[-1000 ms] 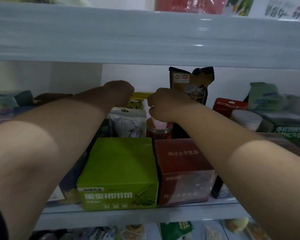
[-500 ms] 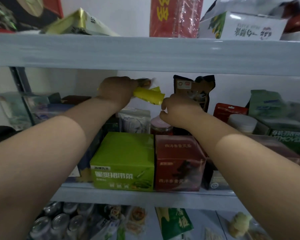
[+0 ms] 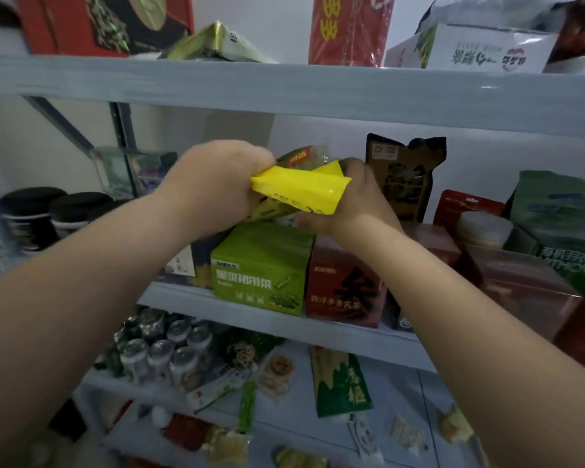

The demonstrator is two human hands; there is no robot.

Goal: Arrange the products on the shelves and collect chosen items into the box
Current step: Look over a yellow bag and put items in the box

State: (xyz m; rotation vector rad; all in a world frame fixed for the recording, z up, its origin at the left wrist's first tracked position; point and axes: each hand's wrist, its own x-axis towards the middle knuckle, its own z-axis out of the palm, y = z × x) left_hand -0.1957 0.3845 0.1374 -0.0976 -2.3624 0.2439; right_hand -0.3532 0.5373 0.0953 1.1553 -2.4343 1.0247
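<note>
A yellow snack packet point(image 3: 298, 189) is held in the air in front of the middle shelf point(image 3: 277, 320), above a green box point(image 3: 262, 265). My left hand point(image 3: 213, 182) grips its left end, fingers curled round the wrapper. My right hand point(image 3: 355, 197) holds the packet's right end from behind, and its fingers are partly hidden by the wrapper. A second, darker wrapper shows behind the yellow one near my left hand.
A dark red box point(image 3: 345, 287) stands beside the green box. A brown pouch point(image 3: 406, 177) leans on the back wall. Jars and green bags fill the right side. Black-lidded jars point(image 3: 44, 211) sit at left. Cans point(image 3: 166, 356) and packets lie on the lower shelf.
Both hands have drawn back from the rear of the shelf toward me, lifting the yellow packet out. My right hand has come onto the packet's right end. My view has tilted up.
</note>
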